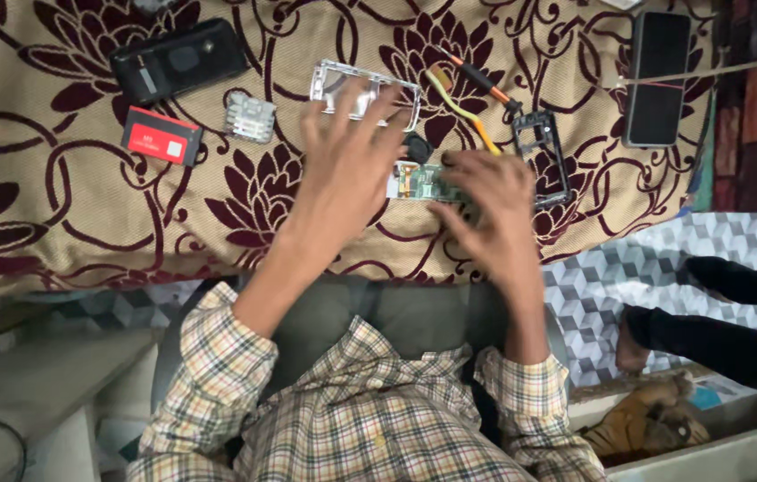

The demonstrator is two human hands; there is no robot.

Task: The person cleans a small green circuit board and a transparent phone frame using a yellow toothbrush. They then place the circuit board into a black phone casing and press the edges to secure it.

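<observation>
A home is suggested, put to use as an improvised phone-repair spot. A beige bedspread [57, 205] patterned with maroon flowers is strewn with a dismantled handset's parts: a circuit board [419, 183], a plastic frame [546, 156], a keypad [250, 117]. A cube-patterned floor [611, 268] is seen beside it.

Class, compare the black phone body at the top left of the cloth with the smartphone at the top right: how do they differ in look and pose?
The black phone body is thick and lies slantwise, nearly crosswise; the smartphone is slim and lies upright in the view.
The phone body shows an opened, recessed back; the smartphone shows a smooth, dark glass face.
A thin cord crosses the smartphone; nothing crosses the phone body.
Both are black and rest untouched on the patterned cloth.
</observation>
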